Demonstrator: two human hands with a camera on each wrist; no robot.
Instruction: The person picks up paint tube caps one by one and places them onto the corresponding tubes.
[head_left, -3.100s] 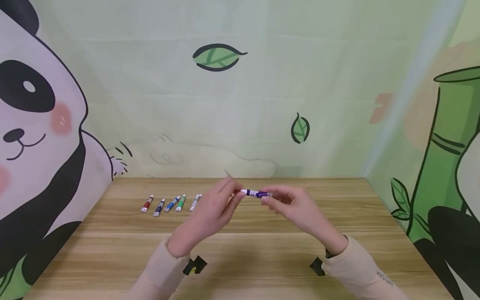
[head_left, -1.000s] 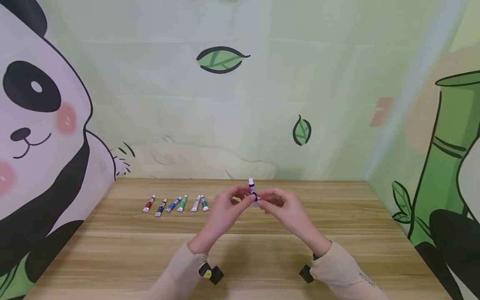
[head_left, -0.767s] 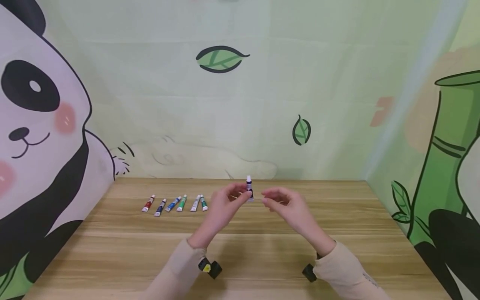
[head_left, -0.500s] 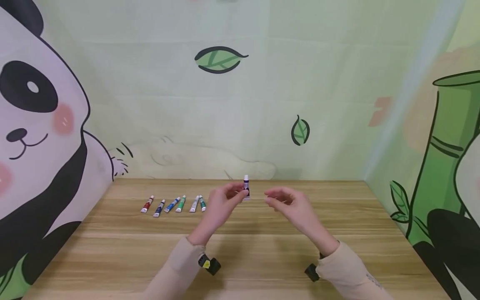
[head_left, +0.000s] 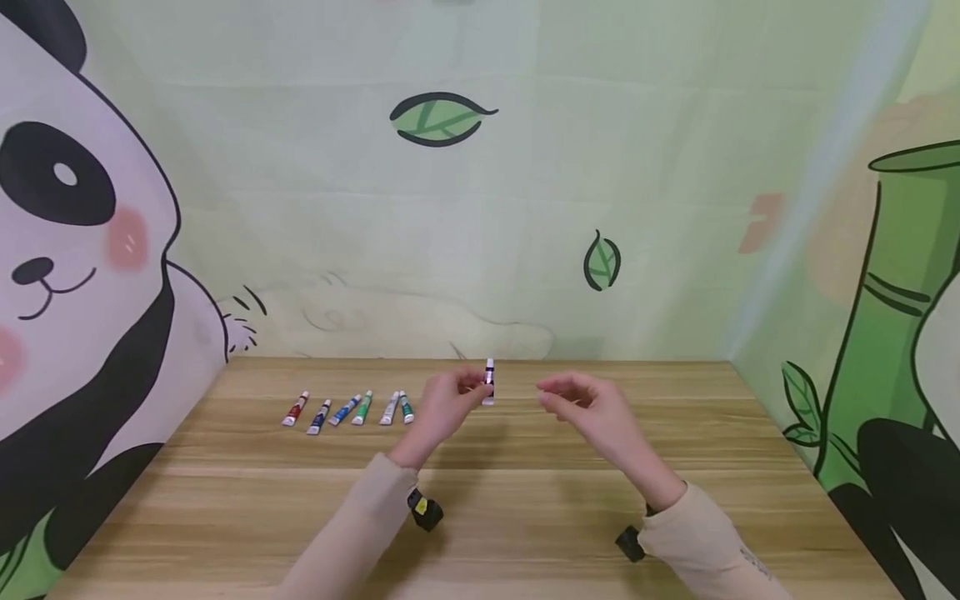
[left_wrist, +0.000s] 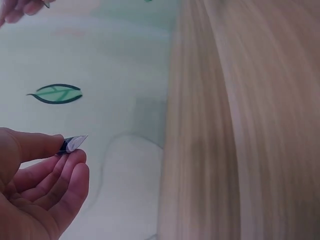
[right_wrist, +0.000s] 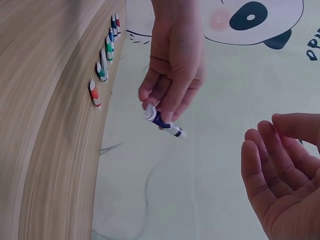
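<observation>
In the head view my left hand (head_left: 444, 403) pinches a small purple paint tube (head_left: 490, 371) between thumb and fingers. The tube stands upright with its white cap on top, held above the table. Its crimped flat end (left_wrist: 76, 143) points toward the camera in the left wrist view. To the right, apart from the tube, my right hand (head_left: 596, 410) hovers with loosely bent fingers and holds nothing. A red paint tube (head_left: 296, 409), a dark blue one (head_left: 318, 417) and several more lie in a row left of my left hand.
An orange paint tube (right_wrist: 95, 95) lies at the row's near end in the right wrist view; my left hand hides it in the head view. The wooden table (head_left: 525, 508) ends at a printed backdrop (head_left: 300, 167) with panda and bamboo.
The purple paint tube, earlier level between both hands, was turned upright. My right hand has let go of it and moved right, while my left hand has drawn slightly left with it.
</observation>
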